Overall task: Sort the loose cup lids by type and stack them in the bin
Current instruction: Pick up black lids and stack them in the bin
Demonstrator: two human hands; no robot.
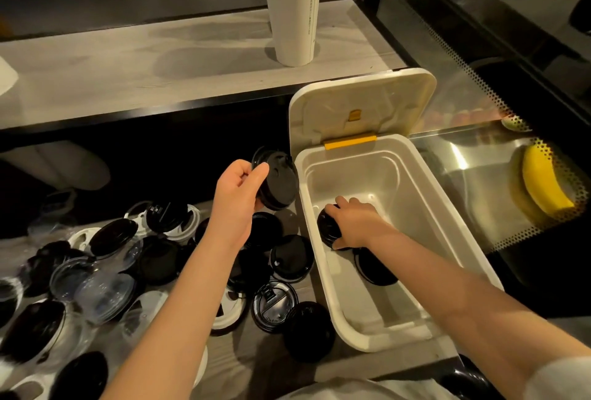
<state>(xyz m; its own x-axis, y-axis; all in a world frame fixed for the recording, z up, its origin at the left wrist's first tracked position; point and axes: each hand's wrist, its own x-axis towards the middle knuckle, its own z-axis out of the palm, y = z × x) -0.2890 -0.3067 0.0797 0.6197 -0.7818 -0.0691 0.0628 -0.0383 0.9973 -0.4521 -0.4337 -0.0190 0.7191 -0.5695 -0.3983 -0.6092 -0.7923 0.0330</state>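
A white bin (460,233) with its hinged lid (361,105) raised stands at the right of the counter. Inside it my right hand (355,223) grips a black cup lid (327,227) against the bin floor, next to a second black lid (375,267) lying nearer me. My left hand (238,195) holds another black sip lid (276,180) up in the air, just left of the bin's rim. A loose heap of lids (153,255) covers the counter to the left: black domed ones, clear ones (96,291) and white-rimmed ones (230,310).
A tall stack of white paper cups (292,6) stands on the raised grey shelf behind. A banana (543,179) lies on the perforated metal surface to the right of the bin. A glass display case runs along the right.
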